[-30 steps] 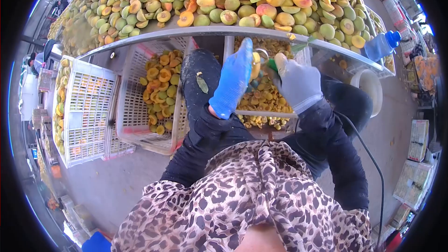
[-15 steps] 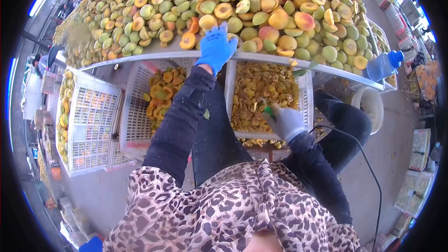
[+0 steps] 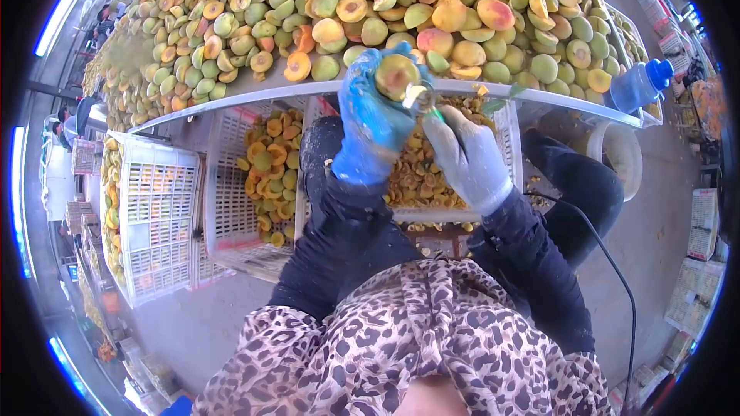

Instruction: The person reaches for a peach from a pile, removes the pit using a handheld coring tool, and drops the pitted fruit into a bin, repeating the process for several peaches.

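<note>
My left hand (image 3: 370, 119), in a blue glove, is closed round a halved apricot (image 3: 396, 74) with its cut face up. My right hand (image 3: 465, 156), in a grey glove, grips a small green-handled pitting tool (image 3: 428, 103) whose metal loop touches the fruit. Both hands meet just below the edge of the table (image 3: 231, 98), over a white crate (image 3: 502, 119) of yellow scraps. A big heap of halved apricots (image 3: 401, 8) covers the table beyond.
A second white crate (image 3: 231, 185) of pitted halves stands at the left, with another crate (image 3: 146, 216) beside it. A blue-capped bottle (image 3: 636, 85) rests on the table's right end. A white bucket (image 3: 617, 156) and a black cable (image 3: 617, 277) lie to the right.
My left hand left the table edge with an apricot half and came back toward me. My right hand rose from the crate with the tool and met the fruit.
</note>
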The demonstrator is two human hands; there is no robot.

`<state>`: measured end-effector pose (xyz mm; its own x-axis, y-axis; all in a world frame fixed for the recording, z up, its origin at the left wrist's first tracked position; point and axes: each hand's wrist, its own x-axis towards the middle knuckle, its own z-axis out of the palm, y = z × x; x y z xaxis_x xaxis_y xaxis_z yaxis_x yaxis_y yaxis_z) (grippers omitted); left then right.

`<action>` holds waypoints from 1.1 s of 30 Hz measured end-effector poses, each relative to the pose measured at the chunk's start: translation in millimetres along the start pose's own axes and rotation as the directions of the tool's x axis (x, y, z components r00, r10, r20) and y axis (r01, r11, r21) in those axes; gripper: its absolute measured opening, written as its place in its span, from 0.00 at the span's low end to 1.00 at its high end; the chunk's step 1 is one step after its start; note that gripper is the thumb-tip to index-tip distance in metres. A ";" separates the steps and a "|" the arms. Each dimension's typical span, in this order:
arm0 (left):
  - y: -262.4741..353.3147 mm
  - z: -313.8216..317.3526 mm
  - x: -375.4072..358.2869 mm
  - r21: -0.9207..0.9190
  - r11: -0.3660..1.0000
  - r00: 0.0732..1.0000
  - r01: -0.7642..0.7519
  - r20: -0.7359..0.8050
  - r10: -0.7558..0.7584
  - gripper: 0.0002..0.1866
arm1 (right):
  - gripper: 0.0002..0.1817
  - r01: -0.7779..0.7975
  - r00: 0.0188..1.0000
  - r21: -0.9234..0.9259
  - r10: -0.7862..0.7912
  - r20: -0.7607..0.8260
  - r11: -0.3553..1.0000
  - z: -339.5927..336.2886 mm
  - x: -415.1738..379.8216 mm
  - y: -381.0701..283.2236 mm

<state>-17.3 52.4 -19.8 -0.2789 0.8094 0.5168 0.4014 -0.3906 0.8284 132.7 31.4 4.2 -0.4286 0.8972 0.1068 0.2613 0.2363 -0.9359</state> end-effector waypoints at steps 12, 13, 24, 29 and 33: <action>64.2 -0.8 -29.6 -0.920 0.027 0.754 0.390 0.302 -0.584 0.17 | 0.15 0.001 1.000 -0.103 -0.001 0.004 0.995 2.2 -30.4 -18.8; 68.2 -0.8 -27.4 -0.931 -0.028 0.716 0.363 0.299 -0.631 0.20 | 0.15 0.010 1.000 -0.108 -0.010 0.001 0.994 -0.1 -31.9 -17.5; 84.4 -3.3 -39.7 -0.662 0.576 0.871 0.480 0.280 -0.403 0.28 | 0.23 -0.458 0.813 0.197 0.319 0.488 0.867 -30.4 -45.3 -36.4; 81.5 -7.3 -33.9 -0.566 0.611 0.833 0.553 0.390 -0.393 0.29 | 0.23 -0.564 0.739 0.214 0.372 0.562 0.797 -38.2 -49.3 -37.1; 78.1 3.2 -41.0 -0.592 0.628 0.863 0.505 0.334 -0.380 0.29 | 0.25 -0.749 0.586 0.230 0.458 0.668 0.622 -45.1 -46.5 -54.7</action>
<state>28.2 -9.8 23.0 -0.1019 0.9930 0.0595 -0.4048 -0.0960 0.9094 177.3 -6.4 65.6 -0.7095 0.3845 -0.5906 0.2842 -0.6107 -0.7391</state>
